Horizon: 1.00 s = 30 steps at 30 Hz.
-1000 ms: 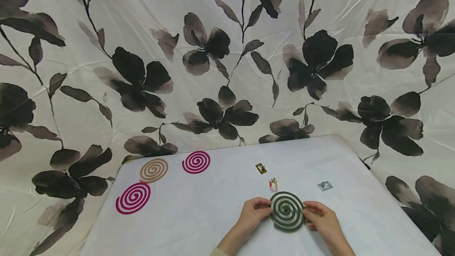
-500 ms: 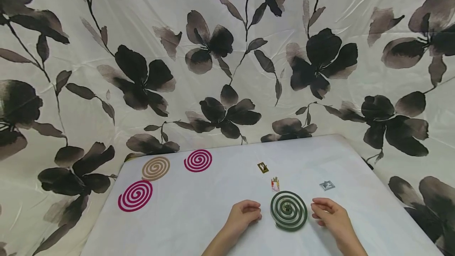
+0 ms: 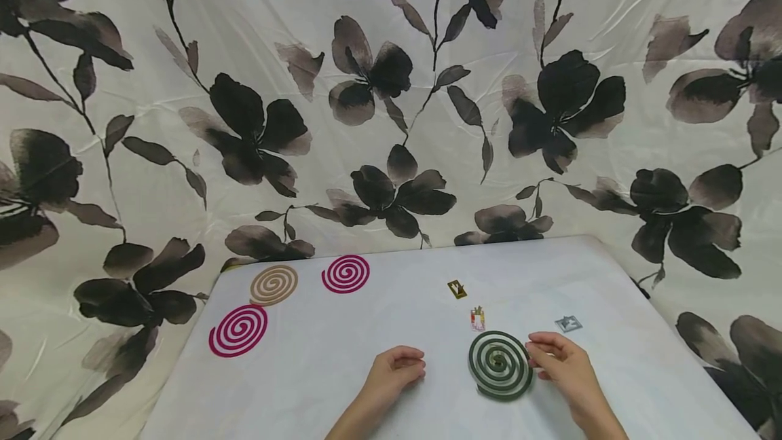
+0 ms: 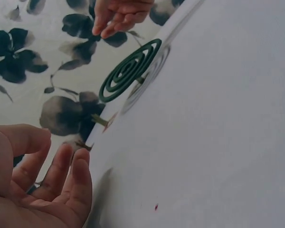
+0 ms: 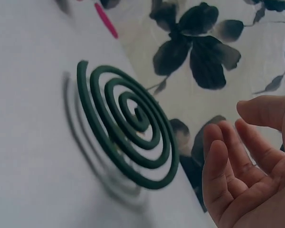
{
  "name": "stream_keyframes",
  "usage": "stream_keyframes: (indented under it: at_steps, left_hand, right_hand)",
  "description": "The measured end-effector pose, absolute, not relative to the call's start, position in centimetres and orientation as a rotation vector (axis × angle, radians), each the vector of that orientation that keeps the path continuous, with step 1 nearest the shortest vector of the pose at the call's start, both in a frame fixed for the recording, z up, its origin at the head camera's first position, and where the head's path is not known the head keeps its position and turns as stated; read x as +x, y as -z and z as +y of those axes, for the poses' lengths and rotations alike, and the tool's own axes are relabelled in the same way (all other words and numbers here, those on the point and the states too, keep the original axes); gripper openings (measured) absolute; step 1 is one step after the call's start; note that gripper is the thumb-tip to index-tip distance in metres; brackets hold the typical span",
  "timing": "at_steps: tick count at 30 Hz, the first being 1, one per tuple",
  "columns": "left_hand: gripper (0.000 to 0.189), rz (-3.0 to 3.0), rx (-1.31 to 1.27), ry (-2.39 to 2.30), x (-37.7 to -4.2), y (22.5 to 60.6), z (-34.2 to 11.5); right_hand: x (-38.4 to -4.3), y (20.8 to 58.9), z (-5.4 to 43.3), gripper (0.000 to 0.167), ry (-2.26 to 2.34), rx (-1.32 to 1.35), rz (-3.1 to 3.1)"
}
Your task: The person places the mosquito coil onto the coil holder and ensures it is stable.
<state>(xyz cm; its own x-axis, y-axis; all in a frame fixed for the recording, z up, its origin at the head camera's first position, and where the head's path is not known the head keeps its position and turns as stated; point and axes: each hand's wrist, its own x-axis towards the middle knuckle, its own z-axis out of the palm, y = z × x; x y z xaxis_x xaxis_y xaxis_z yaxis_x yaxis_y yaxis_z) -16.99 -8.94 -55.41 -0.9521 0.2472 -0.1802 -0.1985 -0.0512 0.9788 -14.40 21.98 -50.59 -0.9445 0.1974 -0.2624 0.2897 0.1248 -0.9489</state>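
Note:
A dark green mosquito coil (image 3: 498,359) lies flat, raised off the white table on a small stand (image 4: 141,80) that is mostly hidden beneath it. To its left, my left hand (image 3: 394,372) hovers over the table with loosely bent fingers and holds nothing. My right hand (image 3: 565,365) is just right of the coil, its fingertips overlapping the rim in the head view. The right wrist view shows a gap between those relaxed fingers (image 5: 216,159) and the coil.
Behind the coil stand a multicoloured stand (image 3: 478,318), a gold one (image 3: 457,289) and, further right, a silver one (image 3: 569,323). At the far left lie a tan coil (image 3: 273,284), a pink coil (image 3: 346,273) and a second pink coil (image 3: 238,330). Floral cloth (image 3: 403,87) hangs behind.
Both hands have let go of the green coil's edges. The left hand has drawn away leftward; the right hand moved off, then came back close to the rim. The coil stays put.

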Motion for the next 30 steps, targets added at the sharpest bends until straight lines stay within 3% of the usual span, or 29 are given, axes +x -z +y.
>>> stream_keyframes:
  at_steps: [8, 30]
  left_hand:
    - [0.030, 1.958, 0.032, -2.070, -16.6, 55.4, -11.8]
    - [0.035, 2.121, -0.017, -1.996, -14.0, 54.5, -20.7]
  right_hand:
    - [-15.6, 50.3, 19.1, 0.033, 2.020, 0.428, 2.266]
    - [-17.8, 50.0, 13.0, 0.026, 2.001, 0.109, 2.223]
